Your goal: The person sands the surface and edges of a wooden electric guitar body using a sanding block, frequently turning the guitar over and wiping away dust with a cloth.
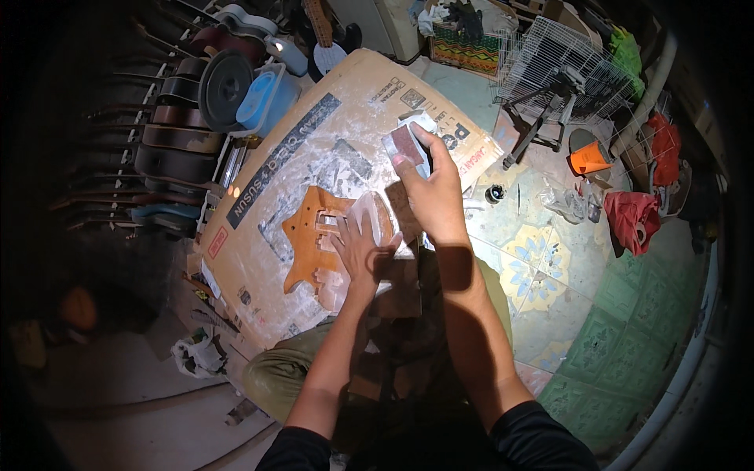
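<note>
An orange wooden guitar body [308, 239] lies flat on a big dusty sheet of cardboard [275, 169]. My left hand [360, 250] rests flat on the body's right side, fingers spread. My right hand [430, 188] is raised above the body's upper right end. It grips a small reddish-brown sanding block [407, 144] wrapped in pale paper, held between thumb and fingers. My knees [275, 369] in olive trousers show under my forearms.
Dark guitar bodies and necks [169, 141] are stacked at the left with a blue plastic tub [263, 98]. A white wire rack [561, 63], an orange cup [589, 159], red bags [632, 220] and small jars [495, 193] stand on the patterned tile floor at the right.
</note>
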A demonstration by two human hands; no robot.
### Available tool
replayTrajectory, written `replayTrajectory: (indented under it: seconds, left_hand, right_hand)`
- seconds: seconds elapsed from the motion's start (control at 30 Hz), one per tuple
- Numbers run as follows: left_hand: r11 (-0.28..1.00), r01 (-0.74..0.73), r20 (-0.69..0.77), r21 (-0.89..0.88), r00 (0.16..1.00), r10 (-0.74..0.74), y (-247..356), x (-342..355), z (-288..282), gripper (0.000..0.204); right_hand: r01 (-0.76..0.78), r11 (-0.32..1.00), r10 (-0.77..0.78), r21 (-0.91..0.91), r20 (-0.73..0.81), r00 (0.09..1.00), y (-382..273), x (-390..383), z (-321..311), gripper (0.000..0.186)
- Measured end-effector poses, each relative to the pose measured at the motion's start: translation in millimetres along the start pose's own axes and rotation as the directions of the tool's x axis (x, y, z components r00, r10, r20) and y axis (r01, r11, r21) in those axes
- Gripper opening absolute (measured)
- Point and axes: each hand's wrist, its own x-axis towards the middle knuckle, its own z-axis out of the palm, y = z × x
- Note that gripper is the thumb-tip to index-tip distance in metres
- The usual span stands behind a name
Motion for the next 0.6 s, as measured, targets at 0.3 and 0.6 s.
replayTrajectory:
  seconds: [0.3, 0.6]
  left_hand:
    - [0.99, -0.132, 0.021, -0.057, 0.991, 0.133, 12.2, 70.4, 18.0, 0.1]
    - [0.989, -0.101, -0.084, -0.111, 0.992, 0.092, -50.6, -82.6, 28.7, 0.094]
  right_hand:
    - [-0.044, 0.998, 0.043, 0.039, 0.016, 0.999, -7.5, -0.1, -3.8, 0.047]
    - [-0.05, 0.998, 0.052, -0.033, 0.04, 0.998, 0.5, -5.6, -9.2, 0.05]
